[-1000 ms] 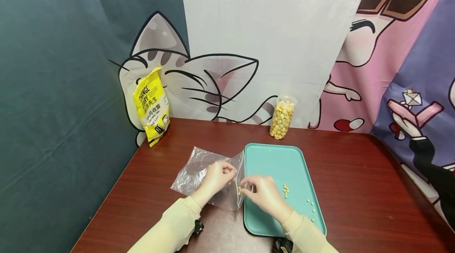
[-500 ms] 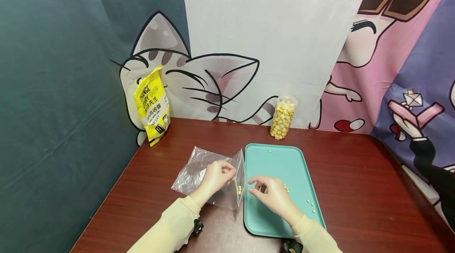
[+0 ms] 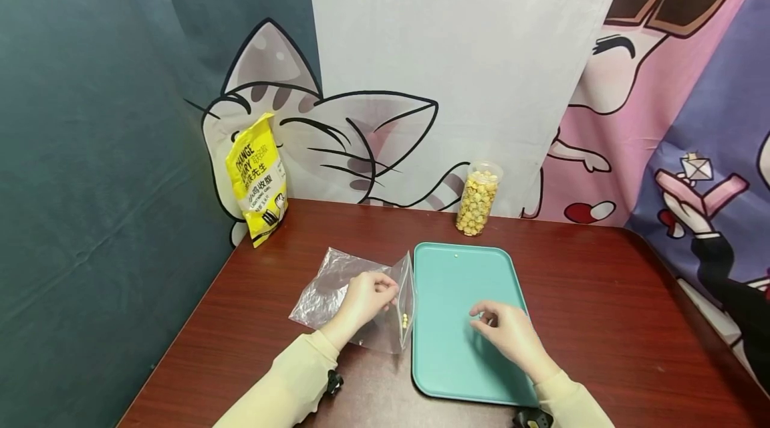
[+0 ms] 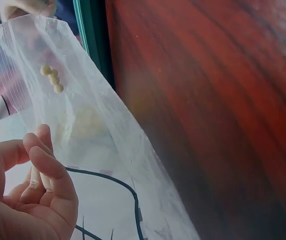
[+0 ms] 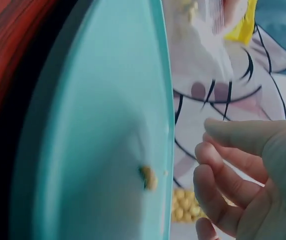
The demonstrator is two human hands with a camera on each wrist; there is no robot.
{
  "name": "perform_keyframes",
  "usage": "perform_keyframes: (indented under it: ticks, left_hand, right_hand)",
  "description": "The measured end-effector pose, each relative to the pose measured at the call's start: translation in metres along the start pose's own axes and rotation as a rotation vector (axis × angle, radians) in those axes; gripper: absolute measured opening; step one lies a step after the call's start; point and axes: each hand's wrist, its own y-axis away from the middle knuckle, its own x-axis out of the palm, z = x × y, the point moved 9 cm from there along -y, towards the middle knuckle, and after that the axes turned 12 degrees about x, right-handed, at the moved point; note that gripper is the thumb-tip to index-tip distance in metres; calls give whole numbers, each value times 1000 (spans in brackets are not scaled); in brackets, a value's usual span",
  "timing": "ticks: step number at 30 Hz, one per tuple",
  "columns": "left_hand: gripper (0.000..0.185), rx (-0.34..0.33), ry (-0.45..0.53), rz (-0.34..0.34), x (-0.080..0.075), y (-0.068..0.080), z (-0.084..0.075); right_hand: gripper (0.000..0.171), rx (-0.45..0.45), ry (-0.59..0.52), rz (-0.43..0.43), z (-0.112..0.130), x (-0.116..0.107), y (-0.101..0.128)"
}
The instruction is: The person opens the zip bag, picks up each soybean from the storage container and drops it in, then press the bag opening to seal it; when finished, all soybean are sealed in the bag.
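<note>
On a dark red wooden table [image 3: 601, 321], the person's left hand [image 3: 363, 301] pinches the open edge of a clear plastic bag [image 3: 337, 287] with curled fingers, holding it upright just left of a teal tray [image 3: 445, 348]; a few small yellow beads [image 4: 52, 79] sit in a short row inside the bag near its mouth. The right hand [image 3: 508, 333] hovers over the tray's right half with its fingers loosely curled, and whether they hold anything cannot be told. At the table's back edge stand a yellow packet [image 3: 255, 177] on the left and a clear jar [image 3: 478, 197] of yellow pieces beyond the tray, before a cartoon-printed backdrop.
</note>
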Motion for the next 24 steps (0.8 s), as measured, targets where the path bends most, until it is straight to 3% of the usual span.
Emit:
perform_keyframes:
  ticks: [8,14,24]
  left_hand:
    - [8,9,-12,-5,0,2,-2]
    - [7,7,-21,-9,-1,4,-2]
    - [8,17,-11,-9,0,3,-5]
  right_hand:
    - [13,120,91,16,-32,-7,5]
    - [15,142,90,76,-34,8,6]
    - [18,146,233,6,-31,5,1]
